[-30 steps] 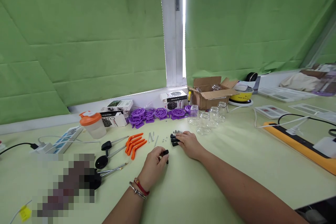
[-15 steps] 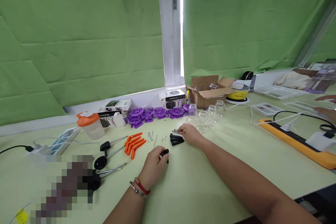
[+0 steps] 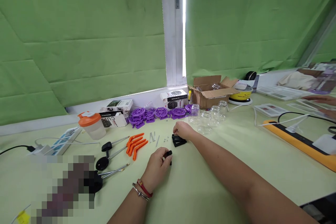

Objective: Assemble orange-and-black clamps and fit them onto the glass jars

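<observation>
One black part (image 3: pixel 169 153) clamped in left hand (image 3: pixel 156 163); right hand (image 3: pixel 183 130), apart at one o'clock: pick-up step, hold unclear, by black pieces (image 3: pixel 179 142); next move needs fine pinch.

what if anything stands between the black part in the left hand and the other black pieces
Nothing visible stands between the black part in the left hand and the black pieces; small metal bits lie left of that path.
</observation>
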Demonstrator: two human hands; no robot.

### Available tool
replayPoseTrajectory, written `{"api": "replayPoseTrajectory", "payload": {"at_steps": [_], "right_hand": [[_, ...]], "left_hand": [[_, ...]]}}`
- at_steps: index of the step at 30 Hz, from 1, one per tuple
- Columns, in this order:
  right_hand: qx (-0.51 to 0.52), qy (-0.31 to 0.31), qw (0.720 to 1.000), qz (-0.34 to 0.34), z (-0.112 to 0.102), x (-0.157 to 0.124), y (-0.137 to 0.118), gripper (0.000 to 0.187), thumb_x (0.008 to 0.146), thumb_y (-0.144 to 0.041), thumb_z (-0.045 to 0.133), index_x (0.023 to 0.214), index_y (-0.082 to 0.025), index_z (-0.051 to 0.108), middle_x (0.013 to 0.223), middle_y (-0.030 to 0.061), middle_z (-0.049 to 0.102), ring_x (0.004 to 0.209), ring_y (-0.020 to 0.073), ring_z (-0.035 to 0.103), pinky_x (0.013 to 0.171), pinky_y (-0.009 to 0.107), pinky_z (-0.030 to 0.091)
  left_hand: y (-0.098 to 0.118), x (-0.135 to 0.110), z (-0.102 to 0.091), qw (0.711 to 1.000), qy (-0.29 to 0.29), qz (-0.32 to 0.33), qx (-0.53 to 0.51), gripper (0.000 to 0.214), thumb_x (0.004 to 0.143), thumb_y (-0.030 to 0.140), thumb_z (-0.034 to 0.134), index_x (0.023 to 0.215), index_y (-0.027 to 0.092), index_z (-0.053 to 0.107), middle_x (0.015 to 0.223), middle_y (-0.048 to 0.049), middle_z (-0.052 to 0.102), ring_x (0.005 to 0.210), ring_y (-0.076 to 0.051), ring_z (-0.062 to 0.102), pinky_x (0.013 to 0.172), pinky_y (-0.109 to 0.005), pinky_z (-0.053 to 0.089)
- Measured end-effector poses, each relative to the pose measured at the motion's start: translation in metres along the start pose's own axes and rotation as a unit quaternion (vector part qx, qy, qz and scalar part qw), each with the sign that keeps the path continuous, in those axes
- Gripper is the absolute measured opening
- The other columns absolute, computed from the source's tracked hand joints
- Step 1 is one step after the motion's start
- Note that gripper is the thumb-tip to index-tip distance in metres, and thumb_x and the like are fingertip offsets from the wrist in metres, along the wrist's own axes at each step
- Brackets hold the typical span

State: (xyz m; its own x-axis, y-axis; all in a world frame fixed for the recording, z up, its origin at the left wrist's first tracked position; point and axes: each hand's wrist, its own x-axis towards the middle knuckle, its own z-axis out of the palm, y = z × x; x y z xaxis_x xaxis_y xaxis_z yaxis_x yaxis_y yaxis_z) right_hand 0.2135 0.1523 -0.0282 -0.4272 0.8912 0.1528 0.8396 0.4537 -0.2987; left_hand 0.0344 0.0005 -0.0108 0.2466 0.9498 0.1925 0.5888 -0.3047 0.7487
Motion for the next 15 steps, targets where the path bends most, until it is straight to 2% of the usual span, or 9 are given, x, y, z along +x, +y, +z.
{"api": "replayPoseTrajectory", "payload": {"at_steps": [15], "right_hand": [[0.049,0.028,0.998,0.003,0.001,-0.0077,0.0027,0.012,0.071,-0.014,0.059,0.071,-0.018,0.071,0.085,0.0057,0.064,0.083,0.018,0.057,0.073,0.025,0.041]], "left_hand": [[-0.0059,0.0012,0.0022,1.0,-0.008,0.002,-0.008,0.016,0.08,0.031,0.046,0.078,0.018,0.056,0.074,-0.0032,0.059,0.066,-0.015,0.051,0.061,-0.026,0.039]]}}
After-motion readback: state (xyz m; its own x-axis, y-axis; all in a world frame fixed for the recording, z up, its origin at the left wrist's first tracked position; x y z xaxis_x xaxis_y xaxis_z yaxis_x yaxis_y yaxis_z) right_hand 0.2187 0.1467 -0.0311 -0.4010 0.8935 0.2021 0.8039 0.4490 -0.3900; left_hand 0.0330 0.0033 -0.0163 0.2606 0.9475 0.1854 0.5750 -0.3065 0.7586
